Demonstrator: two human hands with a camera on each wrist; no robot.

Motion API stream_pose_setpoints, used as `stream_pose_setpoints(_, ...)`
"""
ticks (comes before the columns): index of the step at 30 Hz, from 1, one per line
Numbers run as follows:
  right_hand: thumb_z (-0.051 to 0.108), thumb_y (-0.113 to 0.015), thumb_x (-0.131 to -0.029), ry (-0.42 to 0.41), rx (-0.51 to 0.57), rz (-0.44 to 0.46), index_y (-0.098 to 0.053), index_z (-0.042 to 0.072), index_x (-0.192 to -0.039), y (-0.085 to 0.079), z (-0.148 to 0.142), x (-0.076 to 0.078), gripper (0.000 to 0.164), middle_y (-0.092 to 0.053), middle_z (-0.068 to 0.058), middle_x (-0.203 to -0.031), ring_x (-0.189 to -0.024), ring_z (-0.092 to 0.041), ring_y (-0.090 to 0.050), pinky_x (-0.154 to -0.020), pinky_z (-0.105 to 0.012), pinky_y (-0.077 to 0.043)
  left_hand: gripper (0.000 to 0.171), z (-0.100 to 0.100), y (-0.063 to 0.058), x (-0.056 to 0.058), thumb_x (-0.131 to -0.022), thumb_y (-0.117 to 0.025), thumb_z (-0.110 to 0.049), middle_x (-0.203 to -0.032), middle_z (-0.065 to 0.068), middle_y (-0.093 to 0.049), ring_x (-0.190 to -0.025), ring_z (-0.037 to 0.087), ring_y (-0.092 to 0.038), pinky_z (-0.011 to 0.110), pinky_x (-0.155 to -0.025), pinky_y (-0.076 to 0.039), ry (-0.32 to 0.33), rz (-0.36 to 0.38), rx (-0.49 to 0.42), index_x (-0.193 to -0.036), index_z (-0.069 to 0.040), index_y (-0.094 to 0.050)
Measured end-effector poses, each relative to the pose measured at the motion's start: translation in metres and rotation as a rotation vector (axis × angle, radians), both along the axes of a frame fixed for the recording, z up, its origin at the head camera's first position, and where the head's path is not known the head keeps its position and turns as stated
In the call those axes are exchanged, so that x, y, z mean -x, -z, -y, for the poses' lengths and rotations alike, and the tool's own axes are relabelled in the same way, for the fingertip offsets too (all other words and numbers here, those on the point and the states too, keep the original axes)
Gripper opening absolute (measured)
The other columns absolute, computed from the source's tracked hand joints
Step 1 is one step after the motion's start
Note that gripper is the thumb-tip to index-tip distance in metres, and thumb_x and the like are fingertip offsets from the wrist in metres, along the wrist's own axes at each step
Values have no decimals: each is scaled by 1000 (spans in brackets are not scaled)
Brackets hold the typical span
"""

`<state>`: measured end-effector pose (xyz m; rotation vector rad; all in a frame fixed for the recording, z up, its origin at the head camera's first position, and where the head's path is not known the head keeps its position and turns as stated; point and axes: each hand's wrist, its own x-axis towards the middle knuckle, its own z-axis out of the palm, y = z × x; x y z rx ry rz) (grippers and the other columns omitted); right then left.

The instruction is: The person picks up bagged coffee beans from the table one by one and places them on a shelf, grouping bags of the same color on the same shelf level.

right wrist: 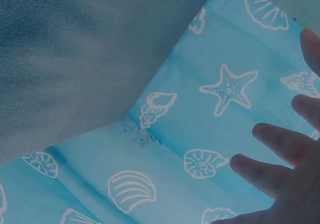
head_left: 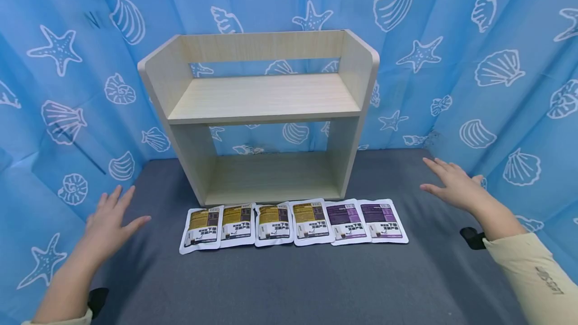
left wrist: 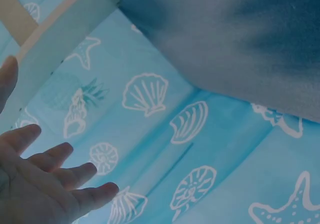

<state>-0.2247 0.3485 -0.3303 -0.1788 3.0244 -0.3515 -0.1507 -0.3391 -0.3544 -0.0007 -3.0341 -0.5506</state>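
Head view shows our left fingers (head_left: 125,201) and right fingers (head_left: 437,168), spread wide and empty, flanking a sideways row of flat, white-edged brown and purple pouches (head_left: 301,225).

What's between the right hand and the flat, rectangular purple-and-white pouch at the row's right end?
Only bare dark-grey tabletop shows between the right hand and the purple-and-white pouch, as seen in the head view.

Wood grain, woven cloth, smooth film
The shelf (head_left: 264,97) looks like smooth, matt wood; the pouches (head_left: 301,224) like plastic film, faintly wrinkled; the worktop (head_left: 289,285) like matt, finely woven cloth; the curtain (head_left: 433,24) like thin, creased fabric; the right sleeve (head_left: 526,272) like matt cloth.
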Motion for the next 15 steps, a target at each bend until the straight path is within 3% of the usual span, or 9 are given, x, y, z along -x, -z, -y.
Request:
stream_pose_setpoints(6,33,-61,-95,13,27,-20,-17,-4,-151,1,2,-4,80,-17,-42,-146,-130,-62,-15,-89,-86,-8,86,-3,-7,0,-100,-50,-45,-151,40,1,-137,57,8,77,-101,-6,19,-41,-101,-151,9,-6)
stream_pose_setpoints(11,29,-57,-98,-3,103,-26,-16,-12,-148,3,4,-8,76,-16,-45,-144,-131,-62,-15,-99,-76,-17,81,-6,-14,2,-102,-48,-40,-152,39,-3,-138,57,-1,74,-104,-9,25,-91,-169,-152,7,-4)
stream_pose_setpoints(15,33,-53,-101,17,155,-16,-15,-14,-147,4,7,-13,77,-17,-46,-143,-130,-62,-17,-101,-72,-21,80,-12,-21,3,-103,-47,-40,-153,38,-5,-138,57,-5,74,-103,-12,11,-122,-216,-153,2,-2)
